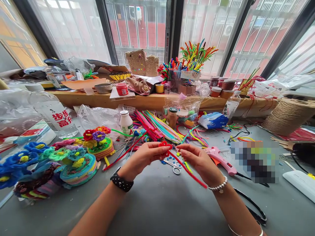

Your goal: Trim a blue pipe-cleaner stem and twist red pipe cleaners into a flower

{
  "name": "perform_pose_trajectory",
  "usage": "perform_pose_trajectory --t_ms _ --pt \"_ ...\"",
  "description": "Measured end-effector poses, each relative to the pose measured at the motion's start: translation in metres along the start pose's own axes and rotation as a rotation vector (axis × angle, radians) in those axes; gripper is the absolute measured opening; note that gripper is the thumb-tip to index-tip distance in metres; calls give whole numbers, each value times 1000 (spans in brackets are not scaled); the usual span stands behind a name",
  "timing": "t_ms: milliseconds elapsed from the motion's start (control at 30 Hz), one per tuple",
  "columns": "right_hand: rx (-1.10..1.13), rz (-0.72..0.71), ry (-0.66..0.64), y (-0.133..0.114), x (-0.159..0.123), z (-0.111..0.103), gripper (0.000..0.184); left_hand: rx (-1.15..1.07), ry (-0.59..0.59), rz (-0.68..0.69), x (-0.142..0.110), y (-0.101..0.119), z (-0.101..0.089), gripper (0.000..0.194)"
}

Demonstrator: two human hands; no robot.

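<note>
My left hand pinches a red pipe cleaner between thumb and fingers. Its held part is bent into small loops like petals, and a straight tail runs down to the right, past my right palm. Close beside the loops is my right hand, its thumb and fingertips drawn together; what lies between them, if anything, is too small to make out. Below the hands, small scissors lie on the grey table among blue bits. To the right rests a pink glue gun.
Finished pipe-cleaner flowers and a coiled round base stand at left. Loose pipe cleaners spread behind my hands, near a white bottle and a brown jar. A twine spool and a blurred patch are at right.
</note>
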State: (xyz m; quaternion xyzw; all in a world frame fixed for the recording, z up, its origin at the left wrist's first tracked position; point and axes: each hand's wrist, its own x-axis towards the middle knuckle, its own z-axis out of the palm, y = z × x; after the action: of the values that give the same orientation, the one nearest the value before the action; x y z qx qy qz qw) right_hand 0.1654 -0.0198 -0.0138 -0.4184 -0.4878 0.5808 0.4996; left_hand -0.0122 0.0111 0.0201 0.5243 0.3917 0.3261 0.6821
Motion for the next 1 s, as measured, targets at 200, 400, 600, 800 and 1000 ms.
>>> perform_pose_trajectory --t_ms 200,400,600,800,1000 --pt "-29 20 -63 3 -2 11 20 198 -86 56 3 -10 3 21" --pt "-4 37 -68 4 -1 14 20 249 -70 54 4 -13 3 22" --pt "47 64 -65 5 0 12 21 220 -34 46 2 -8 7 22" --pt "86 86 -57 3 -1 13 18 208 -37 72 2 -8 6 21" --pt "258 127 -166 9 0 14 15 284 -63 103 3 -10 4 21"
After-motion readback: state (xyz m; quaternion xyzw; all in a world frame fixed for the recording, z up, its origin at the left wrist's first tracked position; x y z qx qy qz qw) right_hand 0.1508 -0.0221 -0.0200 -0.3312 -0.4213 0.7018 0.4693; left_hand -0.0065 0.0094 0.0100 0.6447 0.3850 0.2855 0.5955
